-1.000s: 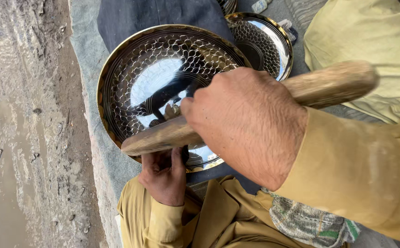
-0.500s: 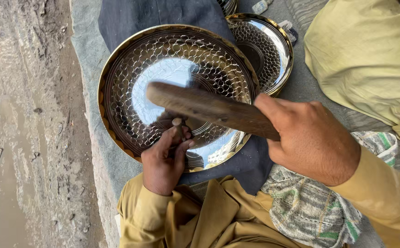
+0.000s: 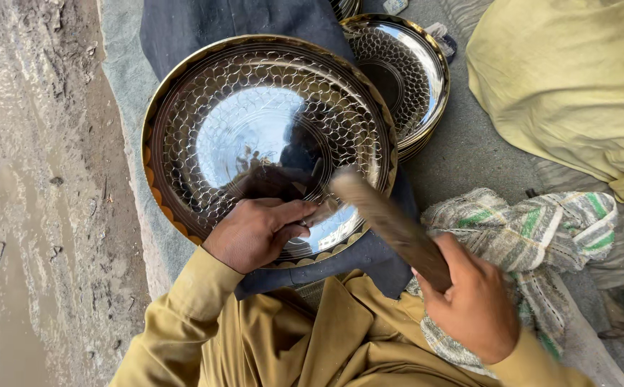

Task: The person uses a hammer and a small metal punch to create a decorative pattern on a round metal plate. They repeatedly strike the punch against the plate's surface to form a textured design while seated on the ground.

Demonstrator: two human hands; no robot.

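- My right hand (image 3: 473, 304) is closing tightly around the wooden mallet (image 3: 391, 223), low in the view, over my yellow sleeve and knee.
- The mallet is pointing up and to the left, and its blurred head is hanging just over the near rim of the tray (image 3: 176, 107).
- Beside my right hand a striped cloth (image 3: 534, 229) is lying on the ground.
- My left hand (image 3: 258, 231) is resting on the near part of the tray, with the fingers bunched together around a small punch (image 3: 324, 211); the punch is mostly hidden, so I cannot tell its shape.
- The tray is big, round and shiny, with a scale pattern and a gold edge, and it is lying flat on a dark cloth (image 3: 204, 21) in front of me.
- I am judging that I am in the striking step: the punch is sitting on the metal and the mallet is raised.
- The next move is calling for a straight blow on the punch top, while my left hand is keeping it steady.
- Farther away, a second tray (image 3: 427, 79) is lying just beside the first one, and a yellow cloth (image 3: 570, 79) is lying at the far right.
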